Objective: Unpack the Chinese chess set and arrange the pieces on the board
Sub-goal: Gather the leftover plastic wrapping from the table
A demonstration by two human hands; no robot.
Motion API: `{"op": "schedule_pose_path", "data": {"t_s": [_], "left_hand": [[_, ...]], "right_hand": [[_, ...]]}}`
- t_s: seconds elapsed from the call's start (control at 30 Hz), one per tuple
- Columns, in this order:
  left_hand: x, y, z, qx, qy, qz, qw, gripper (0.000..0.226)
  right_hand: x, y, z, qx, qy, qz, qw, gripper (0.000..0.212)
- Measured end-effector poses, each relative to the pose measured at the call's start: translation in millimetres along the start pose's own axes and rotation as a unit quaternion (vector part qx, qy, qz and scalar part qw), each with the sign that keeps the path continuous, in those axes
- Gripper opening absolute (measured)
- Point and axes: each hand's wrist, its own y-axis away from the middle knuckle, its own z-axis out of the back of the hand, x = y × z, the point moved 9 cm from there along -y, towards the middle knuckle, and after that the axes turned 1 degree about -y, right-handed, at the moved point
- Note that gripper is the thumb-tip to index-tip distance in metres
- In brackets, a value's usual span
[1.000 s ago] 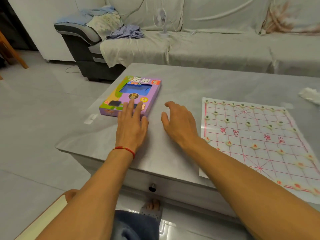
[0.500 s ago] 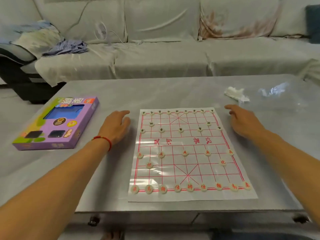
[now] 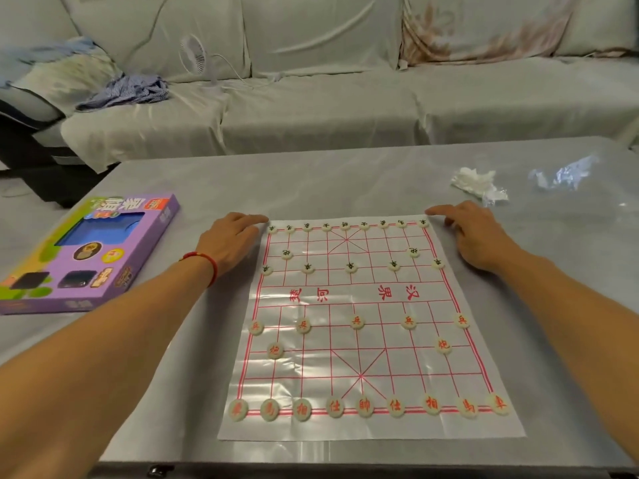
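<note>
A thin plastic chess board (image 3: pixel 363 295) with red grid lines lies flat on the grey table (image 3: pixel 345 181). Round cream pieces stand on it: black-lettered pieces (image 3: pixel 351 267) fill the far rows and red-lettered pieces (image 3: pixel 364 406) fill the near rows. My left hand (image 3: pixel 230 242) rests on the table at the board's far left corner, its index fingertip touching that corner. At the far right corner lies my right hand (image 3: pixel 473 233), its index finger reaching the board's edge. Neither hand holds anything. The purple chess set box (image 3: pixel 93 254) lies to the left.
A crumpled white tissue (image 3: pixel 475 181) and a crinkled clear plastic wrapper (image 3: pixel 563 174) lie at the table's far right. Behind the table runs a covered sofa (image 3: pixel 345 98) with a small fan (image 3: pixel 193 57) and bundled clothes (image 3: pixel 128 91) on it.
My view swung from the box to the board. My left hand left the box; both hands moved to the board's far corners and now touch them.
</note>
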Motion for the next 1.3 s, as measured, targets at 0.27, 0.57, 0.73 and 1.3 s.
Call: {"op": "schedule_pose_path", "data": {"t_s": [0.27, 0.57, 0.73, 1.3], "left_hand": [[7, -9, -1, 0.016, -0.014, 0.008, 1.0, 0.041], [17, -23, -2, -0.003, -0.097, 0.005, 0.995, 0.046], [26, -47, -4, -0.009, -0.117, 0.001, 0.993, 0.062], [18, -93, -5, -0.028, -0.025, 0.041, 0.998, 0.056]], "right_hand": [[-2, -3, -3, -0.001, 0.006, 0.01, 1.0, 0.051], [-3, -20, -8, 0.001, 0.042, 0.004, 0.999, 0.052], [-7, -42, -14, 0.018, 0.033, -0.01, 0.999, 0.053], [-6, -69, -4, 0.023, 0.038, -0.062, 0.997, 0.056]]}}
